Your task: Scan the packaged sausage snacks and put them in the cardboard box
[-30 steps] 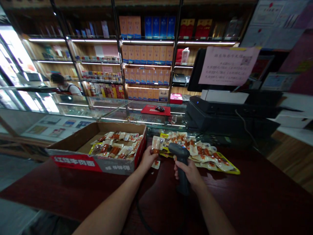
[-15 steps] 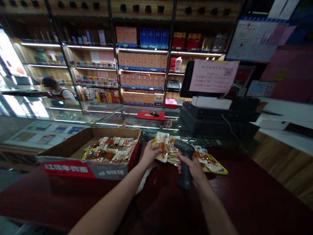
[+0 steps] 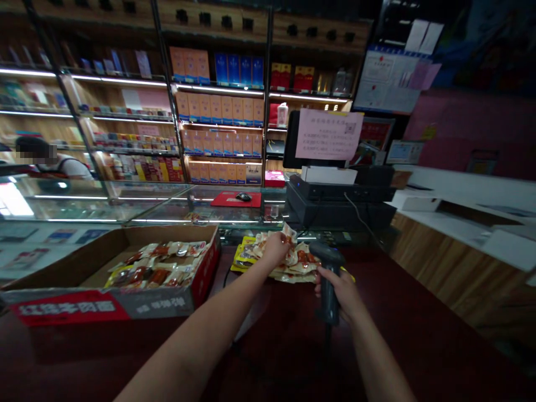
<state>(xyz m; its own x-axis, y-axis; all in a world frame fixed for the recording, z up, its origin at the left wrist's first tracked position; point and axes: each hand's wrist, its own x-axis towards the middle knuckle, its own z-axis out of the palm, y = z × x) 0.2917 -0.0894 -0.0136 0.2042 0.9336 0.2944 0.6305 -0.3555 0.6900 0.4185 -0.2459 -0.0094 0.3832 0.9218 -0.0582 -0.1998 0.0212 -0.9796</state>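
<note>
My right hand (image 3: 340, 290) grips the handle of a dark barcode scanner (image 3: 328, 268), held upright above the dark red counter (image 3: 419, 335). My left hand (image 3: 275, 248) is closed on a small sausage snack packet (image 3: 288, 234), lifted just over a pile of like packets (image 3: 288, 262) lying on a yellow sheet. An open cardboard box (image 3: 104, 296) with several more packets stands to the left of both hands.
A black cash register with a monitor and a pink notice (image 3: 330, 167) stands behind the pile. Glass display cases (image 3: 104, 204) run to the left, where another person (image 3: 46, 162) sits. Lit shelves of boxed goods (image 3: 221, 111) fill the back wall. A wooden counter (image 3: 452, 262) is at right.
The view has swung to the right. My left hand carried the packet from beside the box over to the pile. My right hand kept hold of the scanner.
</note>
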